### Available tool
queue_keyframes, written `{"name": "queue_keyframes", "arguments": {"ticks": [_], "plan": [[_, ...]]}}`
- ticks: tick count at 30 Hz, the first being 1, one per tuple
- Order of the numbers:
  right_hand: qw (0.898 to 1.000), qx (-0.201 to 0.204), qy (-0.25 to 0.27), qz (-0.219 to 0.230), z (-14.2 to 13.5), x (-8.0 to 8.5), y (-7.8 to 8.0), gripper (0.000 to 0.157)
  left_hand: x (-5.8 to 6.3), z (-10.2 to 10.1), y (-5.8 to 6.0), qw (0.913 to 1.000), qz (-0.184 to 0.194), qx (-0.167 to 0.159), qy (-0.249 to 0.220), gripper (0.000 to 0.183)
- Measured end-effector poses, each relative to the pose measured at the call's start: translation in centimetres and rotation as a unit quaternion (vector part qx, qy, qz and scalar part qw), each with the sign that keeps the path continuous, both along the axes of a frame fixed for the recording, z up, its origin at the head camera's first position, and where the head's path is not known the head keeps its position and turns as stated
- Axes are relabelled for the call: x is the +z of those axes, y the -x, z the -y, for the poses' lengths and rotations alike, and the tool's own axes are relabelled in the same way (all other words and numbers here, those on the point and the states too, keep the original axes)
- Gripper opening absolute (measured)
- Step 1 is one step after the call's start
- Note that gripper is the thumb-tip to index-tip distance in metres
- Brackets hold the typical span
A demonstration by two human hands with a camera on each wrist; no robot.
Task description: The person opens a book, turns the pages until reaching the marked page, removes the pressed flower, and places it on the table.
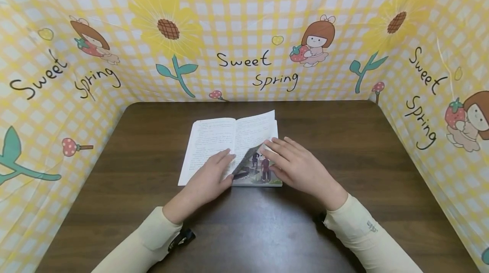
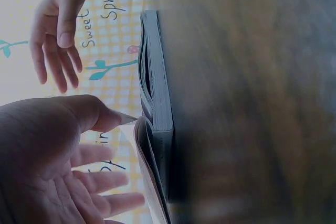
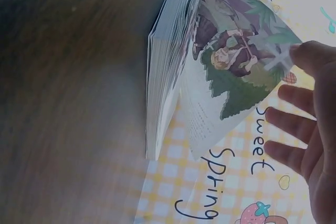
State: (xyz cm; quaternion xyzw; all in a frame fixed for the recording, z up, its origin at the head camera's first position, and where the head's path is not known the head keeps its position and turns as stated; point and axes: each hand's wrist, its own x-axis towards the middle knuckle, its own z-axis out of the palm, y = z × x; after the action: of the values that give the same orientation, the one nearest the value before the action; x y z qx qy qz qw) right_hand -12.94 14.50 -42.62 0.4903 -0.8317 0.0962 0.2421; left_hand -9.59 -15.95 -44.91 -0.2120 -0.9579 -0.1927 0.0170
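An open book (image 1: 214, 137) lies on the table, with print on its left page and on the upper side of a lifted right-hand page (image 3: 236, 56). This page's underside shows a coloured illustration, and another picture (image 1: 263, 171) shows beneath its raised corner. My right hand (image 1: 296, 162) pinches the page by its lower right corner, its other fingers stretched out. In the right wrist view the thumb (image 3: 310, 56) lies at the page's edge. My left hand (image 1: 208, 175) rests over the left page by the fold, fingers nearly straight, thumb (image 2: 105, 119) touching paper at the book's bottom edge.
Brown wooden table (image 1: 133, 205) surrounds the book. Yellow checked cloth (image 1: 237, 22) printed with flowers and "Sweet Spring" stands along the back and both sides. Dark straps (image 1: 181, 239) circle the wrists by the light sleeves.
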Motion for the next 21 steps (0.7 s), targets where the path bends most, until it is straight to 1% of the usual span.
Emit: {"name": "queue_keyframes", "arguments": {"ticks": [3,5,9,13,16,18,21], "plan": [[1.0,-0.021,-0.019,0.007,0.0,-0.1,0.1,0.064,0.1,0.0,0.0,0.9995,0.0,0.027,-0.013,0.078],[0.999,-0.033,-0.031,0.009,0.0,-0.1,0.2,0.066,0.1,0.0,0.0,0.999,-0.013,0.039,-0.017,0.087],[0.997,-0.053,-0.048,0.025,0.0,-0.3,0.2,0.07,0.2,0.0,0.0,0.9966,-0.068,0.046,-0.005,0.104],[0.995,-0.067,-0.058,0.047,0.0,-0.5,0.3,0.073,0.4,0.1,-0.2,0.9909,-0.122,0.053,0.018,0.121],[0.993,-0.076,-0.065,0.064,0.0,-0.8,0.4,0.074,0.5,0.2,-0.3,0.9869,-0.149,0.056,0.029,0.126],[0.991,-0.081,-0.072,0.078,0.0,-0.9,0.4,0.074,0.5,0.3,-0.3,0.985,-0.16,0.057,0.033,0.127],[0.988,-0.088,-0.082,0.095,-0.1,-1.2,0.5,0.075,0.5,0.4,-0.4,0.9822,-0.17,0.07,0.038,0.128]]}}
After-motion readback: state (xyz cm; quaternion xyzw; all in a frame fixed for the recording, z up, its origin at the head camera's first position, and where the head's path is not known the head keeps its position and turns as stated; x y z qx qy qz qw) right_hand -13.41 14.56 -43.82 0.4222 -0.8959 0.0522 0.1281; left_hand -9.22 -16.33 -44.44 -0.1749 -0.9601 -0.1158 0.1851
